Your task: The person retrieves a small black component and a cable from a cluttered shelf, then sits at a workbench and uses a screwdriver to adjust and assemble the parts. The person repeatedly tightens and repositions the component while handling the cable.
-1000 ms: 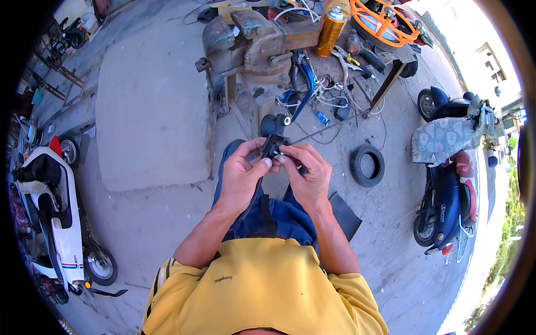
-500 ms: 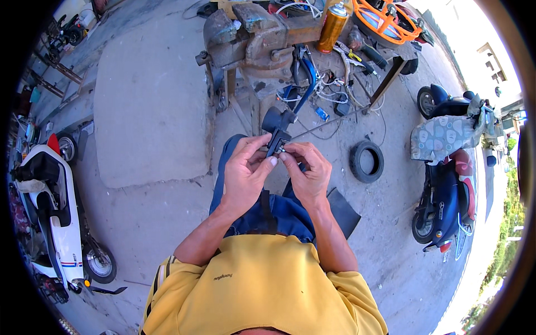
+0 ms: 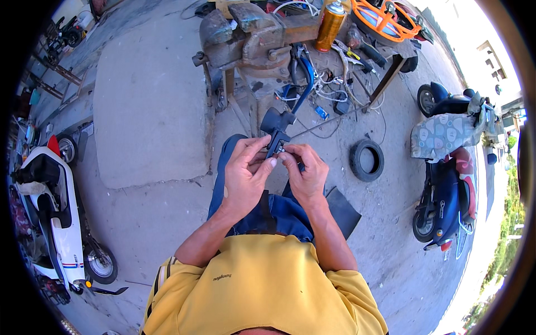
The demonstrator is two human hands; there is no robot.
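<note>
Above my lap, my left hand [image 3: 244,176] is closed, gripping a small black bracket-like part [image 3: 274,146] between thumb and fingers. A dark rounded piece [image 3: 273,119] sits at the far end of that part; whether the two are joined I cannot tell. From the other side, my right hand [image 3: 306,174] pinches a small shiny metal fitting [image 3: 281,149] against the black part. Its exact kind is too small to make out. The fingertips of both hands nearly meet, and some of them are hidden behind the part.
Ahead stands a rusty bench vise [image 3: 262,47], with a gold spray can [image 3: 331,28] beside it. An orange wheel-like frame [image 3: 385,22] lies at the far right. Below are a blue tube [image 3: 305,84] and cables. A tyre [image 3: 367,160] and scooters [image 3: 446,206] are to the right.
Both hands keep their hold on the black part. My right hand has shifted very slightly, and the view has tilted a little.
</note>
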